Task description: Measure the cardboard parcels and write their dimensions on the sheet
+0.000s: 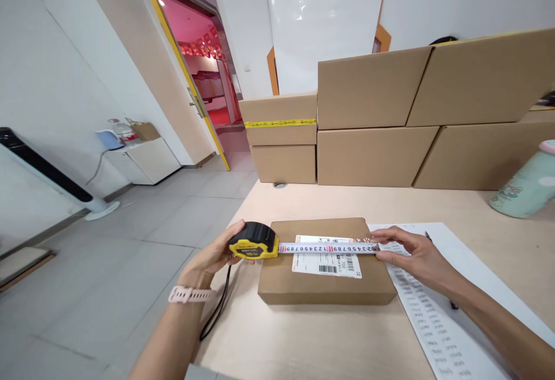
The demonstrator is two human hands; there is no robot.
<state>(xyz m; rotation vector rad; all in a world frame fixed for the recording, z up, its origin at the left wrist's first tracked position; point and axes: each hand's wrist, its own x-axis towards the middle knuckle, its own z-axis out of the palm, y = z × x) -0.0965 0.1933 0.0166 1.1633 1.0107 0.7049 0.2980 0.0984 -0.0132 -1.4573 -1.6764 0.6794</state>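
Note:
A flat cardboard box with a white shipping label lies on the light wooden table. My left hand grips a yellow and black tape measure at the box's left edge. Its white blade stretches across the top of the box. My right hand pinches the blade's end at the box's right edge. A black wrist cord hangs from the tape measure.
Several larger cardboard boxes are stacked along the back of the table. A printed sheet lies under my right hand. A mint green bottle stands at the far right. Open floor, a tower fan and a doorway lie left.

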